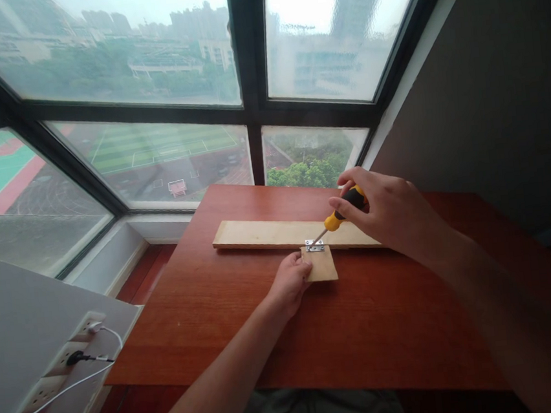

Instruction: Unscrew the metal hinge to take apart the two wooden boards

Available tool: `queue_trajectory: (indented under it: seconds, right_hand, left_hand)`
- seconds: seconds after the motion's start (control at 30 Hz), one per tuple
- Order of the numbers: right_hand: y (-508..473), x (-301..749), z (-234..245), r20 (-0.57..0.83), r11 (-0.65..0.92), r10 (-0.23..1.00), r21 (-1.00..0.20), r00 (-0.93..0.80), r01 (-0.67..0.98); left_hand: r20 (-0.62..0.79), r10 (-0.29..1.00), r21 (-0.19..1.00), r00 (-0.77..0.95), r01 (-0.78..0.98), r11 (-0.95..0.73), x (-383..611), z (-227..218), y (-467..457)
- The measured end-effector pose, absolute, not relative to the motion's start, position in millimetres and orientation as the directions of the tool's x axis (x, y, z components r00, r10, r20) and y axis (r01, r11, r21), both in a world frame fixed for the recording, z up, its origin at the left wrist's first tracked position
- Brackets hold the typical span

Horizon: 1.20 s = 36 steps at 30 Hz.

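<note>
My right hand [387,205] is closed around the yellow and black handle of a screwdriver [333,220]. The shaft slants down to the left, and its tip meets a silver metal hinge [314,245]. That hinge joins a small square wooden piece [321,266] to a long pale wooden board [258,233] lying behind it. Pinched at its left edge, the small piece is held by my left hand [292,276], thumb on top and other fingers partly hidden beneath. Any screw under the tip is too small to make out.
The reddish-brown wooden table [208,317] carries the board. Behind it stand dark-framed windows [253,114] over a sports field. Wall sockets [75,357] with plugged-in cables are at the lower left, close to the table's left edge. A grey wall [478,83] rises at the right.
</note>
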State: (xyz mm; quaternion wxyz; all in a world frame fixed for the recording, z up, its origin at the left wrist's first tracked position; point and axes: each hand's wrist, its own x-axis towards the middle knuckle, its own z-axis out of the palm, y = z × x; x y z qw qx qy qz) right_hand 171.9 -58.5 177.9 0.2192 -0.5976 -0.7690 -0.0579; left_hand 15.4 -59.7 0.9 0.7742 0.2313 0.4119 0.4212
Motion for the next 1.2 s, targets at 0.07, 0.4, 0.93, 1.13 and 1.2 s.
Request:
queue_trajectory:
  seconds: [0.07,0.4,0.93,1.13,1.2]
  right_hand:
    - [-56.9,173.3,177.0,0.419,0.285,0.887,-0.167,-0.194,0.944]
    - [-59.7,168.6,177.7,0.427,0.321,0.879,-0.199,-0.213,0.926]
    - [-53.7,170.0,179.3,0.423,0.248,0.89,-0.134,-0.171,0.959]
    - [-56.1,170.2,182.4,0.382,0.335,0.892,-0.204,-0.241,0.92]
    - [-55.5,168.9,181.4,0.402,0.325,0.885,-0.171,-0.235,0.93]
  left_hand:
    - [-0.45,0.84,0.708,0.305,-0.452,0.543,15.4,1.1,-59.5]
    - [-0.439,0.843,0.708,0.311,-0.458,0.538,15.4,-2.9,-59.8]
    - [-0.431,0.839,0.695,0.332,-0.47,0.543,13.4,-4.1,-57.5]
    - [-0.416,0.846,0.699,0.333,-0.479,0.531,13.7,-5.4,-57.6]
    - [-0.419,0.845,0.701,0.332,-0.473,0.533,13.7,-4.8,-57.8]
